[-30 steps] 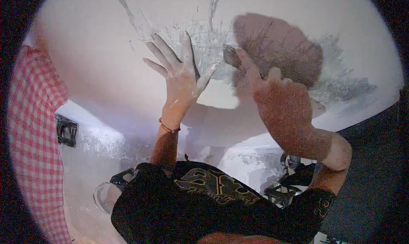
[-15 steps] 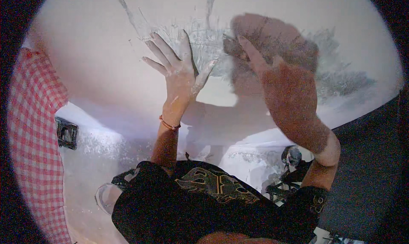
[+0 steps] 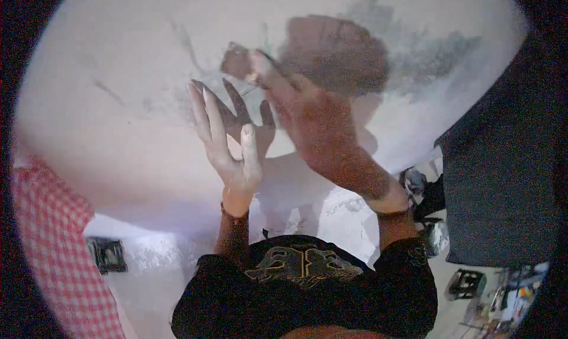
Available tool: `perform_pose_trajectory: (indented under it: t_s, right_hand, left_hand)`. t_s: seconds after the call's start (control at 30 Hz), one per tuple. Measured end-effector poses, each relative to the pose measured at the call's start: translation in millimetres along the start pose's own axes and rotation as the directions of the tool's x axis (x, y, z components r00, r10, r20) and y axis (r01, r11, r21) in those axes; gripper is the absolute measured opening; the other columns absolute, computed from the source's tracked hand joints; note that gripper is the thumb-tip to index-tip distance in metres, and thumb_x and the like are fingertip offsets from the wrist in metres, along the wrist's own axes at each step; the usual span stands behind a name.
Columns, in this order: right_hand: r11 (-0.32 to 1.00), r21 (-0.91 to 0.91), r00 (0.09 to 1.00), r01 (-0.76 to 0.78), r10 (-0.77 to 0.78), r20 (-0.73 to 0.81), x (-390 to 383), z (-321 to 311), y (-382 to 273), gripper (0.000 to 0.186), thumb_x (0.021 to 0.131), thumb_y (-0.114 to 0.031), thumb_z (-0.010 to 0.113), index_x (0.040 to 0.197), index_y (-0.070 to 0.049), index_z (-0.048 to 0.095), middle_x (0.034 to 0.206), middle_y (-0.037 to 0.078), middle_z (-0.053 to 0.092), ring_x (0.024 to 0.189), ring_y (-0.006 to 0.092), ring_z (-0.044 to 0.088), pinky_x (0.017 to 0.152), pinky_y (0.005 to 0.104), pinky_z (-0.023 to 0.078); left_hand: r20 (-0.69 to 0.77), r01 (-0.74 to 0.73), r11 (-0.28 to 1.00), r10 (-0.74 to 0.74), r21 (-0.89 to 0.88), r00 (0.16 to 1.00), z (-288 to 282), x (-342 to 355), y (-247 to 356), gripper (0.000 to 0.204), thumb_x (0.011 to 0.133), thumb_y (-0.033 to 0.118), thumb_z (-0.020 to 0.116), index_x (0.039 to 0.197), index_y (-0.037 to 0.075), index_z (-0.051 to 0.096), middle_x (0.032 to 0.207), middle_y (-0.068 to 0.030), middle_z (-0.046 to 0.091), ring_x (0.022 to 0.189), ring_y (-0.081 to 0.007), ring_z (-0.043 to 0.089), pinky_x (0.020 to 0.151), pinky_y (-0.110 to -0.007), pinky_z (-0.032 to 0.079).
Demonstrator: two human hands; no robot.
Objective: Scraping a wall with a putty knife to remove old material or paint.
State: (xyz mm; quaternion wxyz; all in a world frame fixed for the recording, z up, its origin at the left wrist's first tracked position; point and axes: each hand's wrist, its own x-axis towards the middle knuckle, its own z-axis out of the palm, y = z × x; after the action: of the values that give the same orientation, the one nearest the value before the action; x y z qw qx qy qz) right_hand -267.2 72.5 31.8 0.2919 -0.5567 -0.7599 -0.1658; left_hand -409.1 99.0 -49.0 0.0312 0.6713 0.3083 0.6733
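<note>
A broad pale surface (image 3: 136,49) fills the upper view, with soft grey patches like painted foliage (image 3: 438,55) on it. My left hand (image 3: 228,155) is raised before it, fingers stretched and thumb apart, holding nothing; pale smears show on the thumb. Its shadow falls on the surface beside the fingers. Farther right, my right hand (image 3: 313,114) reaches up and left, fingers bent together near the grey marks. A thin dark line shows by its fingertips, but what they hold is too blurred to name. A large shadow lies behind this hand.
Red-and-white checked cloth (image 3: 56,238) hangs at the left, near a dark box-like object (image 3: 107,255). A dark grey panel or cloth (image 3: 497,203) stands at the right. Below it lie a black object (image 3: 465,284) and mixed small colourful items (image 3: 509,297).
My left hand has moved lower and turned, its fingers going from spread to closer together. My right hand has shifted left, nearer to it. The whole view has shifted too.
</note>
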Motion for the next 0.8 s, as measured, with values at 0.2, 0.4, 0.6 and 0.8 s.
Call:
perform_pose_trajectory:
  t_s: [0.2,0.4,0.6,0.8]
  right_hand:
    - [0.835,0.514,0.954,0.197,-0.041,-0.298,-7.2,10.1,2.1,0.043,0.093,-0.015,0.056,0.136,-0.010,0.051,0.117,0.019,0.062,0.096,0.0372,0.065,0.081,0.0433,0.054]
    - [0.820,0.550,0.973,0.157,-0.031,-0.231,-13.5,25.4,-1.2,0.040,0.094,-0.010,0.053,0.134,-0.005,0.052,0.114,0.021,0.062,0.095,0.0363,0.065,0.081,0.0409,0.053]
    - [0.557,0.800,0.974,-0.224,0.163,0.159,-25.4,34.0,4.7,0.039,0.095,-0.008,0.054,0.134,-0.002,0.052,0.101,0.015,0.064,0.078,0.0208,0.062,0.071,0.0331,0.051]
    - [0.802,0.589,0.981,-0.098,0.178,-0.080,-33.2,40.1,19.0,0.039,0.097,-0.009,0.054,0.135,-0.004,0.052,0.103,0.010,0.066,0.084,0.0140,0.060,0.074,0.0270,0.050]
  left_hand:
    - [0.023,0.248,0.952,-0.248,-0.179,0.969,13.3,-11.0,26.9,0.047,0.096,0.015,0.057,0.136,-0.005,0.043,0.137,-0.0233,0.048,0.125,-0.0299,0.049,0.101,-0.040,0.042]
    - [0.174,0.437,0.882,-0.409,-0.176,0.896,23.4,2.7,12.3,0.034,0.104,0.032,0.044,0.097,0.000,0.055,0.085,-0.0099,0.054,0.074,-0.0118,0.049,0.067,-0.027,0.044]
    - [0.378,0.685,0.631,-0.572,-0.363,0.727,30.0,11.8,0.9,0.045,0.103,0.040,0.043,0.083,0.001,0.054,0.055,-0.0022,0.048,0.045,-0.0104,0.048,0.043,-0.027,0.039]
    - [0.512,0.628,0.706,-0.427,-0.327,0.746,20.4,20.2,-11.7,0.045,0.103,0.037,0.045,0.077,0.002,0.056,0.057,-0.0003,0.047,0.049,-0.0071,0.046,0.045,-0.025,0.036]
